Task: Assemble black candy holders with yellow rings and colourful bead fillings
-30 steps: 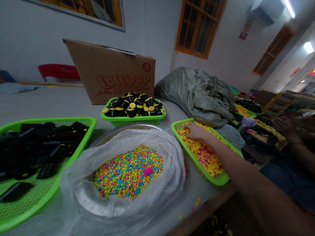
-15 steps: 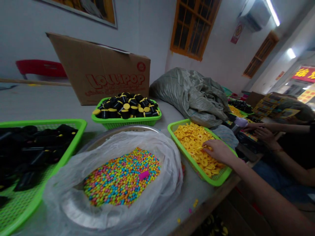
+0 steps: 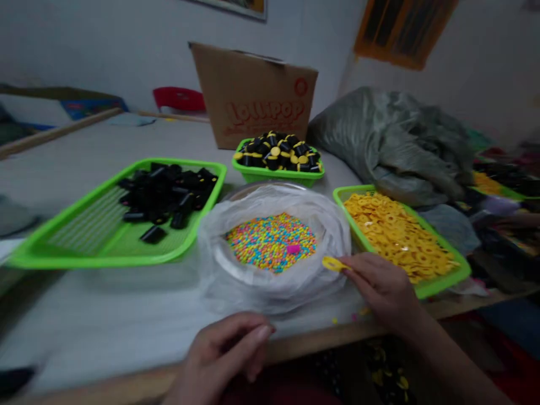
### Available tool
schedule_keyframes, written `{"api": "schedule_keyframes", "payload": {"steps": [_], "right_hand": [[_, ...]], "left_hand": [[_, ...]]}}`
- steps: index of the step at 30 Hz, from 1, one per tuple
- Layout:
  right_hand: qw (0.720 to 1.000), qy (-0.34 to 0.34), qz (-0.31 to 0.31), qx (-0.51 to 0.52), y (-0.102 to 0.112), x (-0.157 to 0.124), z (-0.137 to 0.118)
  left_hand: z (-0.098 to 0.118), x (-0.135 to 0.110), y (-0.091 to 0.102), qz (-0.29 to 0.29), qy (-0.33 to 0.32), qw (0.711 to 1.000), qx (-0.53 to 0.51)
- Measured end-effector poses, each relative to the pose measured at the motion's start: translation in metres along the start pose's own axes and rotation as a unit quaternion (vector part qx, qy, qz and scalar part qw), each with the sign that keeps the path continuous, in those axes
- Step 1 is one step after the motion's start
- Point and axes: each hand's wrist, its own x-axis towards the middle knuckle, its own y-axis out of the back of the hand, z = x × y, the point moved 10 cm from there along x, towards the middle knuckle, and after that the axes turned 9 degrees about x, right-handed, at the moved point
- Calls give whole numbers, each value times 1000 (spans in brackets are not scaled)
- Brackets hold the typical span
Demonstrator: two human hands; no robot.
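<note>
My right hand [image 3: 382, 287] pinches a flat yellow ring-shaped piece [image 3: 334, 264] between thumb and fingertips, by the right side of a plastic-lined metal basin. Small multicoloured candy balls [image 3: 270, 239] fill the clear bag [image 3: 236, 289] in this basin, and a pink scoop-like piece [image 3: 293, 248] lies on them. My left hand [image 3: 230, 354] is loosely closed at the table's front edge, thumb near the index finger, nothing showing in it. More yellow ring pieces [image 3: 396, 233] fill a green basket [image 3: 426, 289] beside my right hand.
At left, a green basket [image 3: 105, 260] holds black tubes [image 3: 164, 194]. Black containers with yellow caps [image 3: 276, 152] are heaped in another basket behind the basin. A carton [image 3: 261, 101] and a grey sack [image 3: 388, 140] stand farther back. Another person's arm [image 3: 521, 220] shows at far right.
The view has swung left. My right hand has left the yellow-ring basket, moving toward the basin with one yellow ring piece. My left hand has come into view.
</note>
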Motion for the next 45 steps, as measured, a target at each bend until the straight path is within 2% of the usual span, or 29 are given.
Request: {"api": "schedule_keyframes", "payload": {"steps": [1, 2, 4, 5, 6, 7, 8, 10, 12, 14, 16, 18, 21, 23, 25, 30, 34, 37, 40, 42, 45], "right_hand": [[998, 65, 6, -24, -16, -9, -27], [992, 122, 8, -43, -32, -20, -50], [980, 192, 3, -49, -58, -38, -79], [978, 205, 2, -35, -66, -44, -85], [979, 204, 0, -9, -71, -48, -88], [982, 187, -3, 29, -74, -49, -86], [985, 152, -10, 78, -77, -48, -81], [978, 32, -54, 197, -87, -45, -62], [932, -121, -123, 318, -109, -49, -43], [868, -228, -173, 406, -128, -59, -36], [832, -267, -190, 447, -138, -67, -36], [812, -276, -184, 480, -141, -72, -35], [756, -292, -164, 563, -146, -83, -29], [734, -294, -151, 593, -151, -87, -26], [733, -293, -131, 600, -155, -89, -23], [728, -305, -56, 611, -160, -84, -22], [737, -307, -46, 600, -156, -79, -27], [752, -311, -47, 580, -155, -79, -30], [776, -310, -41, 548, -156, -80, -33], [802, -298, -53, 515, -158, -81, -35], [869, -229, -108, 426, -157, -81, -44]], "left_hand": [[-2, -4, -30, -110, 80, 979, -150], [-3, -11, -52, -168, 167, 929, -283], [0, -19, -76, -188, 267, 830, -452], [0, -22, -81, -179, 294, 795, -499], [-1, -24, -83, -169, 307, 776, -524], [-2, -27, -82, -161, 311, 771, -531], [-4, -29, -78, -147, 307, 779, -527], [-7, -32, -63, -111, 279, 814, -497], [-6, -33, -50, -87, 244, 847, -464], [-5, -35, -45, -83, 230, 858, -452], [-7, -37, -47, -84, 243, 846, -467], [-13, -39, -51, -77, 267, 816, -507], [-20, -42, -58, -76, 293, 766, -567], [-22, -43, -62, -79, 296, 755, -580], [-23, -44, -63, -75, 289, 763, -573], [-15, -44, -57, -80, 252, 825, -499], [-3, -41, -49, -99, 209, 864, -448], [-2, -41, -47, -99, 197, 883, -415], [-8, -46, -51, -105, 204, 894, -385], [-15, -53, -56, -112, 222, 890, -382], [-28, -69, -71, -128, 282, 850, -426]]}}
